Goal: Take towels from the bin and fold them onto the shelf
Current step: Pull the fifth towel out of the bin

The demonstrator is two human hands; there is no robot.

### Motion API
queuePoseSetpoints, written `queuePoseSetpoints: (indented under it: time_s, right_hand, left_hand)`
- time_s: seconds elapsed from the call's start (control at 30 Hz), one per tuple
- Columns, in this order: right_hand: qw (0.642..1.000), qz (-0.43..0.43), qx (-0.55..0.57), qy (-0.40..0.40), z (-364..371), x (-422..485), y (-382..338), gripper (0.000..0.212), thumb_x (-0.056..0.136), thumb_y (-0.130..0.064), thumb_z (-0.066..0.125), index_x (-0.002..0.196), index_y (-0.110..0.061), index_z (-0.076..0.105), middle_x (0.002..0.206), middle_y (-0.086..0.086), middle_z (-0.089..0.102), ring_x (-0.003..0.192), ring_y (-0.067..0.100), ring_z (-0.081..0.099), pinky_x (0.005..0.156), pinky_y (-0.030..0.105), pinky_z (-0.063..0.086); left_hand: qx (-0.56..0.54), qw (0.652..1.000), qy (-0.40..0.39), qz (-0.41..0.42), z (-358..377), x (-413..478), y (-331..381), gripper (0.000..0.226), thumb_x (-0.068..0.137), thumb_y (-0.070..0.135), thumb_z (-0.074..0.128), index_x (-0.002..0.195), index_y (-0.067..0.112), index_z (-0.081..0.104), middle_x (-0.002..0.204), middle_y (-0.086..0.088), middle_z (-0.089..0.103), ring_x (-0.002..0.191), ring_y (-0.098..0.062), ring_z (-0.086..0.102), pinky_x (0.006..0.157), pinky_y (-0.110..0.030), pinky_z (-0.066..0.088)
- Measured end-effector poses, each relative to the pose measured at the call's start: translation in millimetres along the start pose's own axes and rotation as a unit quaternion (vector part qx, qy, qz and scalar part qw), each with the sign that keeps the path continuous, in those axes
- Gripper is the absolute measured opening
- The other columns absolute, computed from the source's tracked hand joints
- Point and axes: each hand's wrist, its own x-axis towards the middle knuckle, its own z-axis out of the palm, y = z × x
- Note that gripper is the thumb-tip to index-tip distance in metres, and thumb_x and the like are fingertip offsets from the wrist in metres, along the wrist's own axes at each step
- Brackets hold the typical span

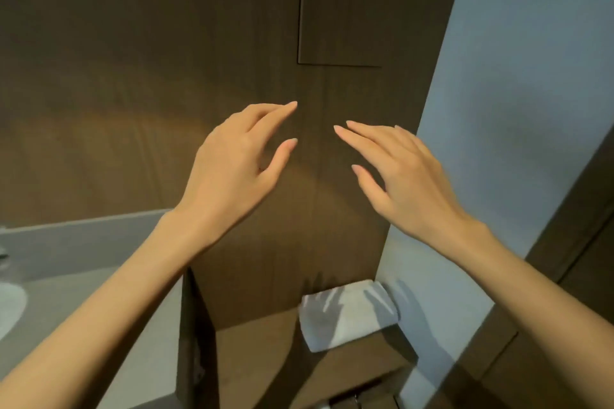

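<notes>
A folded white towel (pixel 347 314) lies on the brown wooden shelf (pixel 255 339) at the bottom of the view, against the back panel and the right wall. My left hand (pixel 232 156) and my right hand (pixel 398 169) are raised in the air well above the towel, in front of the dark wood wall. Both have relaxed, spread fingers and hold nothing. Their fingertips point toward each other with a gap between them. The bin is out of view.
A dark wood wall panel (pixel 133 76) fills the background, with a rectangular inset door (pixel 358 3) at the top. A grey counter (pixel 83 292) with a white sink (pixel 10 309) sits at left. A pale wall (pixel 515 109) rises at right.
</notes>
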Motion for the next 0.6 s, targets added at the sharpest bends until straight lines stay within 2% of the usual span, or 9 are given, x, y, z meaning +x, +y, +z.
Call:
queuePoseSetpoints:
  time_s: [0.2, 0.33, 0.43, 0.5, 0.6]
  right_hand:
    - [0.995, -0.01, 0.066, -0.068, 28, -90, 26, 0.046, 0.095, -0.028, 0.05, 0.14, -0.026, 0.049, 0.142, -0.003, 0.052, 0.13, 0.018, 0.048, 0.109, 0.032, 0.027]
    - [0.988, -0.027, 0.102, -0.115, 55, -145, 36, 0.043, 0.096, -0.021, 0.056, 0.138, -0.024, 0.052, 0.137, -0.004, 0.056, 0.127, 0.016, 0.05, 0.107, 0.032, 0.033]
    - [0.979, -0.03, 0.14, -0.144, 81, -182, 35, 0.04, 0.094, -0.017, 0.057, 0.134, -0.022, 0.056, 0.129, -0.003, 0.06, 0.121, 0.015, 0.052, 0.1, 0.032, 0.04]
    - [0.971, -0.023, 0.166, -0.171, 101, -206, 30, 0.038, 0.093, -0.015, 0.059, 0.131, -0.021, 0.058, 0.126, -0.003, 0.062, 0.117, 0.016, 0.053, 0.096, 0.034, 0.043]
    - [0.955, -0.008, 0.193, -0.224, 137, -244, 21, 0.036, 0.094, -0.014, 0.057, 0.129, -0.021, 0.059, 0.123, -0.003, 0.062, 0.115, 0.016, 0.053, 0.093, 0.033, 0.042]
  left_hand:
    - [0.004, 0.995, -0.061, -0.079, 55, -79, 53, 0.044, 0.098, 0.032, 0.053, 0.139, 0.021, 0.049, 0.131, -0.002, 0.058, 0.114, -0.019, 0.057, 0.092, -0.025, 0.042]
    - [0.0, 0.984, -0.099, -0.148, 80, -135, 83, 0.044, 0.098, 0.032, 0.052, 0.14, 0.021, 0.048, 0.131, -0.001, 0.058, 0.116, -0.017, 0.056, 0.093, -0.024, 0.041]
    - [0.007, 0.974, -0.136, -0.184, 99, -183, 93, 0.044, 0.097, 0.031, 0.053, 0.14, 0.022, 0.049, 0.128, 0.0, 0.059, 0.11, -0.016, 0.058, 0.089, -0.028, 0.047]
    - [0.009, 0.963, -0.165, -0.213, 115, -216, 93, 0.044, 0.097, 0.031, 0.053, 0.139, 0.021, 0.049, 0.127, 0.0, 0.06, 0.108, -0.015, 0.059, 0.086, -0.024, 0.044]
    - [0.013, 0.946, -0.208, -0.247, 142, -266, 87, 0.044, 0.096, 0.029, 0.055, 0.138, 0.019, 0.051, 0.124, -0.002, 0.062, 0.107, -0.018, 0.06, 0.085, -0.026, 0.047]
